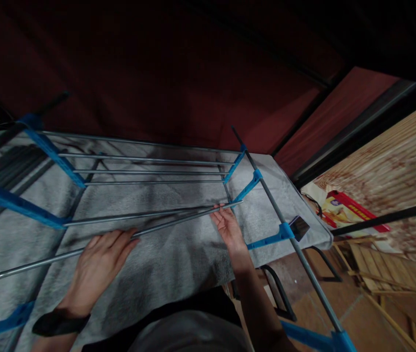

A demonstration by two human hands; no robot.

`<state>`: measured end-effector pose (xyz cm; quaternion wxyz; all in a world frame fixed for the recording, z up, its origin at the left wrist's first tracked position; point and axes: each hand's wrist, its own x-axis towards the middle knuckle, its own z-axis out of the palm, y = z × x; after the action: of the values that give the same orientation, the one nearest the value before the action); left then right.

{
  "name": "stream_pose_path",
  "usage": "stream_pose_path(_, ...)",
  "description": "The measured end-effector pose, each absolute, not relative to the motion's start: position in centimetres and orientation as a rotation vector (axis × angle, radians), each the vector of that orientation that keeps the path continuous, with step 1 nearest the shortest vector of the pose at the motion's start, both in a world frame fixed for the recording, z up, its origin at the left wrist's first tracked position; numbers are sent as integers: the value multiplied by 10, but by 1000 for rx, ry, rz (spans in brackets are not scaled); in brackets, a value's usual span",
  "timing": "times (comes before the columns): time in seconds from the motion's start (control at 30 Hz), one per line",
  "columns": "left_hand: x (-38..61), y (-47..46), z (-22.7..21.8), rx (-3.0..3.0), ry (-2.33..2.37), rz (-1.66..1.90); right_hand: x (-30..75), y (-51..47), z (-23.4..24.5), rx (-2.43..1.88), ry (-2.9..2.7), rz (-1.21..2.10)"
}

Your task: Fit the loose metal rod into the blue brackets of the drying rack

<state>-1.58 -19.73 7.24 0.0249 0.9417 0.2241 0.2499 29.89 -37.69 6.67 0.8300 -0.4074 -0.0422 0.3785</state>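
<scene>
A loose grey metal tube [178,221] slants across my front, its near end low on the left and its far end by a blue bracket. My left hand [101,266], wearing a black wristband, is closed over the tube left of its middle. Palm upward, my right hand [228,229] grips the tube with its fingers close to the far end. Behind lies a partly assembled rack, with several crossbars [156,172] running between blue plastic brackets [54,154] on both sides. One more bar [134,215] lies just behind the held tube and reaches the left bracket.
A grey blanket [266,190] covers the surface under the rack. Right of my hand runs an upright pole [303,254] with blue brackets. A phone-like dark object [299,228] rests beside it. Wooden folding furniture [387,269] and a red package [355,210] are farther right.
</scene>
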Motion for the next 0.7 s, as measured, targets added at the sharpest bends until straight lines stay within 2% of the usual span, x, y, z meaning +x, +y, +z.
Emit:
stream_pose_path(0.4,0,-192,91,3027,772,784,307,-388,32,-999,88,724)
stream_pose_path(0.7,3,-200,91,2969,803,695,313,-399,26,-1057,120,743)
